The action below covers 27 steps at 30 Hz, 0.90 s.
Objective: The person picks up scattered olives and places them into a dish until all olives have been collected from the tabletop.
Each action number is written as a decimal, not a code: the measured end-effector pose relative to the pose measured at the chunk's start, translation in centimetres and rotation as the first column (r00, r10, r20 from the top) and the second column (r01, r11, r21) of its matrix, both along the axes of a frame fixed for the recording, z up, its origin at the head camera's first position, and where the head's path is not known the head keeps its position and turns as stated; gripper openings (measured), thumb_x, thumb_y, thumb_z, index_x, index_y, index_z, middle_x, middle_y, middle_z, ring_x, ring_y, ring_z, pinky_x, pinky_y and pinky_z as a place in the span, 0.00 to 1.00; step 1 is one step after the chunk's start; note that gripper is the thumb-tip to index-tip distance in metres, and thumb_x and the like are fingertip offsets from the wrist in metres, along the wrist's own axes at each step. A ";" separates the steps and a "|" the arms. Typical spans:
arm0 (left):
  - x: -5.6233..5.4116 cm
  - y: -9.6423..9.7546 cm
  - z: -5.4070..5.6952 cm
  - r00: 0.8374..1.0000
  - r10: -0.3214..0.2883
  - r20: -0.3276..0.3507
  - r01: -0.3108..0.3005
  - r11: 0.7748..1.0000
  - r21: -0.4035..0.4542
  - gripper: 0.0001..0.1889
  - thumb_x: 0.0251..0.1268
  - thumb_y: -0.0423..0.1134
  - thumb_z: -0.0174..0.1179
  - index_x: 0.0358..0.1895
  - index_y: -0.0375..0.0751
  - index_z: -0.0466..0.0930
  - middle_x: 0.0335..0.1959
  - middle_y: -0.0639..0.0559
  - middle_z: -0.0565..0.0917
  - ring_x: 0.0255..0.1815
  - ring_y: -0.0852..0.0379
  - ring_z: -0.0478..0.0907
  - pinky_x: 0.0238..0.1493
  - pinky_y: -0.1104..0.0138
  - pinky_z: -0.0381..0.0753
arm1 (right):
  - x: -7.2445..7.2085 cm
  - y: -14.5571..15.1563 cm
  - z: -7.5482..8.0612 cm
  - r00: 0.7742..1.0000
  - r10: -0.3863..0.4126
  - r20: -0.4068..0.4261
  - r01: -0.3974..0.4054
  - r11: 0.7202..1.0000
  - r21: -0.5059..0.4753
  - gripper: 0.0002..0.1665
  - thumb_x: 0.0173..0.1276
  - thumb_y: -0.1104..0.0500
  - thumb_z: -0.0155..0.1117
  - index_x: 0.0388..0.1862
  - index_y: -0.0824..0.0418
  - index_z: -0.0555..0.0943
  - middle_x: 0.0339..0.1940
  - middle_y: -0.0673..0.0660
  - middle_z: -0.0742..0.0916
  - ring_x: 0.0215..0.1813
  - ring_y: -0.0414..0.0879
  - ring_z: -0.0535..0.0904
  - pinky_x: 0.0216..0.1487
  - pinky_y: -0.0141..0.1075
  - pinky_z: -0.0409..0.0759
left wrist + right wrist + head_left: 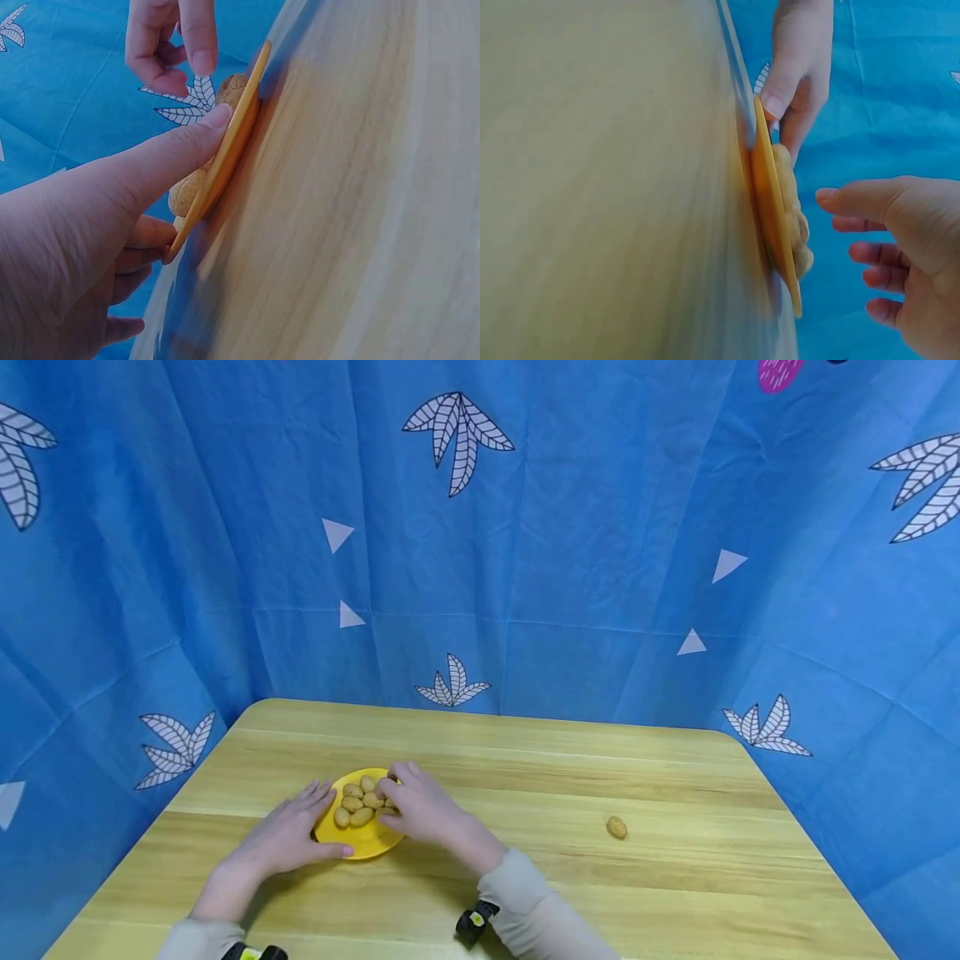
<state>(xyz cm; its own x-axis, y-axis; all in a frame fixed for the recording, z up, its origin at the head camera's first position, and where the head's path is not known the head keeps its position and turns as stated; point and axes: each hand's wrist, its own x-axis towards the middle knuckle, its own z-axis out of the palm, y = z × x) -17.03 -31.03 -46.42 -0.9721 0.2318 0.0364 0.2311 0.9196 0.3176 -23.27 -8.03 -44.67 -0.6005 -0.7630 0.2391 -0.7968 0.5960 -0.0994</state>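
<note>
A round yellow plate [367, 843] lies on the wooden table, with several brown, wrinkled walnuts [362, 817] heaped on it. My left hand [288, 835] holds the plate by its left side. In the left wrist view, its thumb [180, 146] lies over the near rim while a finger touches the rim farther along. Above the plate's right part is my right hand [423, 802], fingers bent downward over the walnuts. The right wrist view shows a gap between that hand [907, 255] and the heap, with nothing between thumb and fingers. One walnut [617, 827] lies apart on the table's right half.
The light wooden table [525, 760] has rounded far corners. Blue cloth [585, 527] with white leaf and triangle prints hangs behind it and along both sides. A black strap with a small device [474, 922] sits on the right wrist, and another [253, 953] on the left.
</note>
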 end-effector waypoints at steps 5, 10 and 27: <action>0.1 0.0 0.0 1.000 0.001 0.008 -0.001 1.000 0.000 0.57 0.49 0.74 0.61 0.71 0.29 0.62 0.75 0.32 0.60 0.75 0.30 0.55 0.69 0.34 0.58 | 0.0 1.1 0.0 1.000 -0.024 0.011 0.024 1.000 -0.014 0.17 0.67 0.44 0.65 0.48 0.52 0.80 0.45 0.49 0.77 0.48 0.41 0.69 0.51 0.30 0.73; 0.2 0.1 0.1 1.000 0.003 0.017 -0.003 1.000 0.007 0.57 0.49 0.74 0.61 0.71 0.29 0.61 0.75 0.31 0.60 0.75 0.30 0.54 0.69 0.34 0.58 | -0.1 2.5 0.2 0.999 -0.026 0.028 0.027 0.999 -0.032 0.16 0.67 0.46 0.66 0.48 0.53 0.80 0.47 0.49 0.77 0.49 0.41 0.70 0.52 0.31 0.73; 0.1 -0.1 0.0 1.000 -0.002 0.017 0.002 1.000 0.002 0.58 0.48 0.75 0.60 0.71 0.29 0.61 0.75 0.31 0.60 0.76 0.31 0.54 0.70 0.34 0.58 | 0.1 8.4 1.6 0.997 -0.063 0.040 0.067 0.992 -0.106 0.14 0.67 0.50 0.66 0.47 0.55 0.79 0.46 0.51 0.77 0.48 0.44 0.69 0.50 0.37 0.73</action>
<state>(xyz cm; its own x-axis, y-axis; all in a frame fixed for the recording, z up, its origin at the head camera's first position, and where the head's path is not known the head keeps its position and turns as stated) -16.96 -31.08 -46.37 -0.9721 0.2337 0.0202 0.2276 0.9187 0.3229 -23.13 0.41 -43.05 -0.6579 -0.6934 0.2938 -0.7513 0.6308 -0.1939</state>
